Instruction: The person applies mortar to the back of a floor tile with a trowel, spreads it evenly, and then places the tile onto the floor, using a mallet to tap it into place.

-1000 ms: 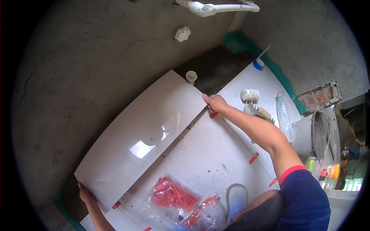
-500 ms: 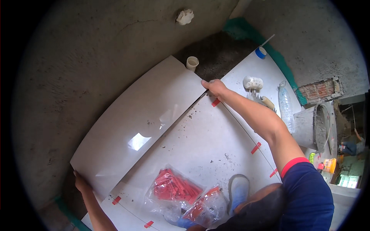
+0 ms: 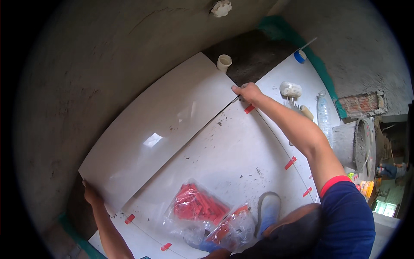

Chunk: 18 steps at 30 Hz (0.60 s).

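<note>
A long, glossy pale tile [image 3: 159,125] lies along the wall, a dark gap showing between its near edge and the laid tile [image 3: 207,151] beside it. My right hand [image 3: 250,93] grips its right corner, thumb on top and fingers partly out of sight at the edge. At the opposite end, my left hand [image 3: 92,193] is closed on the left edge, most of its fingers hidden. Red tile-levelling wedges [image 3: 249,108] sit in the joints. Close to my feet is a clear bag of red wedges [image 3: 198,205], with a second bag [image 3: 235,226] against it.
A white pipe stub [image 3: 224,62] stands by the tile's far corner, near dark mortar [image 3: 241,58]. To the right are a white mallet head [image 3: 291,89], a notched trowel [image 3: 297,105], a plastic bottle [image 3: 324,116], blue tape [image 3: 300,56] and a bucket [image 3: 347,144]. Another person [image 3: 392,169] is in the background.
The whole view has shifted slightly. Both hands keep their hold at the two ends of the tile; its left end appears slightly nearer the wall.
</note>
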Each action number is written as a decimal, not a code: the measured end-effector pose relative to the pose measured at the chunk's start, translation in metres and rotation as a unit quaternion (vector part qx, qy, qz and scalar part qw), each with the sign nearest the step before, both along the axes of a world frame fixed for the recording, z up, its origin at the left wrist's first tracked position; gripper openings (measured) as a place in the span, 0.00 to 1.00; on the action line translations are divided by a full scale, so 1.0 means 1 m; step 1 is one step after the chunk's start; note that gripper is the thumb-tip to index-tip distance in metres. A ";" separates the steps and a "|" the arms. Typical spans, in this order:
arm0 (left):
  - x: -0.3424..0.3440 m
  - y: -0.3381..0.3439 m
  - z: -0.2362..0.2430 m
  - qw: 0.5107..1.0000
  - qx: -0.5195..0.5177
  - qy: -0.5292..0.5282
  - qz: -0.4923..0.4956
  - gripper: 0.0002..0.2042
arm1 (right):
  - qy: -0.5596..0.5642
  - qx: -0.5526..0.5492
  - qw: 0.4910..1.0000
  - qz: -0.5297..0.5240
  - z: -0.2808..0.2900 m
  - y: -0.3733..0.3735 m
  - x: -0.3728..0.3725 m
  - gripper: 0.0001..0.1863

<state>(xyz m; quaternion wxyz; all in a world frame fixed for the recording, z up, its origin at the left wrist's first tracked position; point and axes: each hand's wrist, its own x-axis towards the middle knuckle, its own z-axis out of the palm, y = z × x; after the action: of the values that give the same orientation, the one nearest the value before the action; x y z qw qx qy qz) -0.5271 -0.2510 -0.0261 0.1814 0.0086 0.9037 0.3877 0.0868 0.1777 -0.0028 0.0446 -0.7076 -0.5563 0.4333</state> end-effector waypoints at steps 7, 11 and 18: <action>-0.006 0.005 -0.009 0.985 -0.129 0.077 -0.091 0.37 | -0.064 0.002 0.996 0.056 0.008 0.000 -0.005 0.27; -0.012 0.002 -0.016 0.992 -0.087 0.053 -0.074 0.39 | -0.082 -0.015 0.992 0.093 0.009 0.006 -0.006 0.26; -0.024 0.003 -0.040 0.990 -0.086 0.038 -0.101 0.38 | -0.155 0.030 0.962 0.222 0.019 0.023 0.011 0.25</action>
<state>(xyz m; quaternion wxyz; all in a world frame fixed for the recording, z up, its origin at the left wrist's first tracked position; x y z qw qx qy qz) -0.5513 -0.2483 -0.0658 0.1853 0.0991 0.9345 0.2874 0.0976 0.2012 0.0158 -0.1177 -0.6233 -0.7123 0.3004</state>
